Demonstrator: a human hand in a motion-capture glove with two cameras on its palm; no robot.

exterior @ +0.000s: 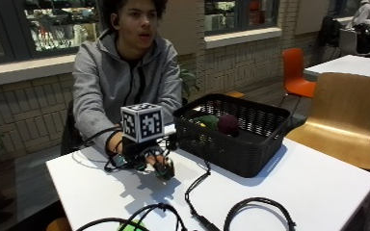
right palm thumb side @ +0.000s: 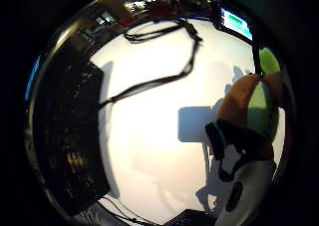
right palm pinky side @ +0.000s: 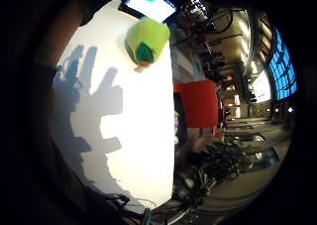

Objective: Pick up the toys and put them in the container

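In the outside view my gloved right hand [exterior: 148, 161] hovers just above the white table [exterior: 300, 187], left of the black mesh basket [exterior: 236, 137]. Its fingers [exterior: 163, 168] hang relaxed and hold nothing. Inside the basket lie a green toy [exterior: 204, 120] and a dark red toy [exterior: 228, 124]. Another green toy [exterior: 136, 225] peeks in at the table's near edge, apart from the hand. The little finger side palm view shows this green toy [right palm pinky side: 147, 40], with an orange base, lying on the table. The thumb [right palm thumb side: 239, 106] shows in the thumb side palm view, with the basket [right palm thumb side: 70, 136] beside the table.
Black cables [exterior: 198, 187] trail across the table's middle, and a loop [exterior: 262, 211] lies near the front. A wooden chair [exterior: 345, 115] and an orange chair [exterior: 297, 72] stand to the right. A lit screen [right palm pinky side: 148, 4] sits beyond the green toy.
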